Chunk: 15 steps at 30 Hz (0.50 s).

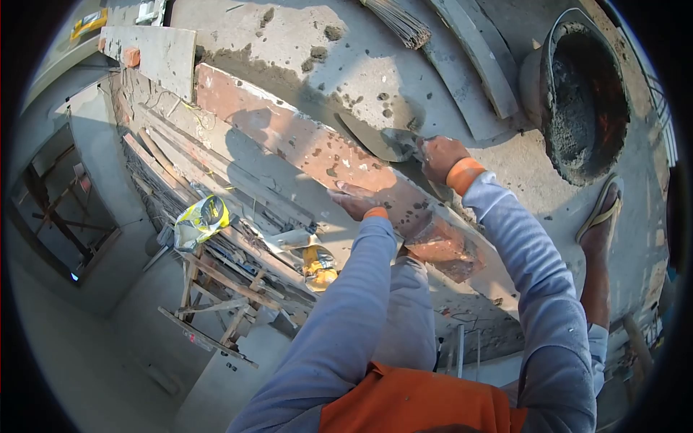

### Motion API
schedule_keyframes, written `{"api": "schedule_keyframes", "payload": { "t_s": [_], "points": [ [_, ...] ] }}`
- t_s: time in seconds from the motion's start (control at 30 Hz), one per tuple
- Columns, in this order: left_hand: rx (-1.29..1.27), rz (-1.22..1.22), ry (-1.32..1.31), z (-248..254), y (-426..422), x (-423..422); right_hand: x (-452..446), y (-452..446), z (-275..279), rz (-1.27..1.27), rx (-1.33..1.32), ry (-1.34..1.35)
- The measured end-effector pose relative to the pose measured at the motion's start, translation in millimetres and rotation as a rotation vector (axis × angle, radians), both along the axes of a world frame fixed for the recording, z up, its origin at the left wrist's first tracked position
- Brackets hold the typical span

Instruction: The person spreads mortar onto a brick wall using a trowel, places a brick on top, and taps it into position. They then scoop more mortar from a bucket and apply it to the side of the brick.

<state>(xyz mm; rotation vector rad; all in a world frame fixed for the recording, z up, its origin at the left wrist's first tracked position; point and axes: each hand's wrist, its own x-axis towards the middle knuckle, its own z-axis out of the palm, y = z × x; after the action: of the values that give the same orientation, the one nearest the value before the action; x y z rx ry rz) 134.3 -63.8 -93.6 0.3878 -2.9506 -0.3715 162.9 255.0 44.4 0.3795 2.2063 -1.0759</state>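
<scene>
My right hand [440,159] is wrapped round the handle of a mortar-smeared trowel [374,141]. The trowel's blade points to the upper left and lies over the far edge of a long reddish board [242,108] spotted with wet mortar. Nearer to me, my left hand [354,203] rests at the board's near side with its fingers stretched out, and I see nothing in it. To the right of that hand a reddish brick-like block [451,249] sits at the board's end. Wet grey mortar [278,76] runs along the board's far side.
At the right stands a bucket [548,86] with mortar inside. Planks [476,58] and a bundle of thin rods [401,22] lie at the top. Left of the board are timber strips [209,166], a yellow-and-white bag [201,222] and a drop to a lower floor. My sandalled foot [606,206] is by the bucket.
</scene>
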Motion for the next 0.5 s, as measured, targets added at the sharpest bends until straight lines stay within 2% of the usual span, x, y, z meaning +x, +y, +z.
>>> {"api": "schedule_keyframes", "payload": {
  "t_s": [0.07, 0.1, 0.17, 0.3, 0.37, 0.4, 0.43, 0.5],
  "points": [
    [0.42, 0.244, 0.039, 44, 24, -9, 11, -8, -9, 0.074, 0.035, -0.059],
    [0.42, 0.252, 0.041, 70, 52, -15, 30, -10, -12, 0.077, 0.018, -0.068],
    [0.198, 0.378, -0.229, 116, 104, -20, 72, -7, -5, 0.098, -0.004, -0.103],
    [0.246, 0.359, -0.181, 130, 113, -19, 135, 8, 25, 0.156, -0.057, -0.14],
    [0.202, 0.277, -0.133, 131, 111, -20, 143, 18, 39, 0.109, -0.096, -0.045],
    [0.205, 0.304, -0.126, 125, 106, -19, 140, 19, 42, 0.052, -0.089, -0.09],
    [0.231, 0.303, -0.131, 118, 101, -20, 140, 19, 36, 0.079, -0.089, -0.087],
    [0.259, 0.315, -0.128, 117, 96, -18, 143, 16, 5, -0.045, 0.074, -0.074]
  ]
}}
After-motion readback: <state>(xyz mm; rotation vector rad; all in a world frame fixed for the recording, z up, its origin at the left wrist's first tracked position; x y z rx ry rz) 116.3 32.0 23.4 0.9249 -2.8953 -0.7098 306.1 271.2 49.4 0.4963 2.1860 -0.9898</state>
